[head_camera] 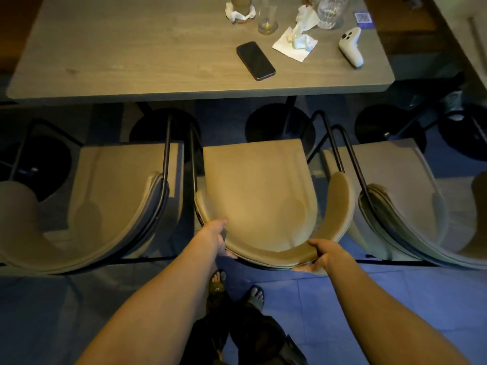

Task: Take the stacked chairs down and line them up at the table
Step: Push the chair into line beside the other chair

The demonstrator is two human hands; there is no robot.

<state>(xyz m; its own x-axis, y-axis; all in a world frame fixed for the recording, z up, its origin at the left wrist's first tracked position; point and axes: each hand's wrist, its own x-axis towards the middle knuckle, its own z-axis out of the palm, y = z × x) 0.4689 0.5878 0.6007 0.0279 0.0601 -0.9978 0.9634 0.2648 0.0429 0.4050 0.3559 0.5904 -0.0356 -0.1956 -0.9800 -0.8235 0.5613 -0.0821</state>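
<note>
Both hands, left hand and right hand, are gripping the middle chair backrest, seat pointing straight toward the table near edge.

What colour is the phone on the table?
Black, lying face up on the grey-brown table; the phone shows in the head view.

Bare forearms without sleeves, left hand and right hand ungloved, dark trousers, dark open-toed sandals

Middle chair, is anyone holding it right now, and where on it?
Yes. Both hands grip the middle chair by its curved backrest: the left hand on the left part of the rim, the right hand on the right part.
</note>
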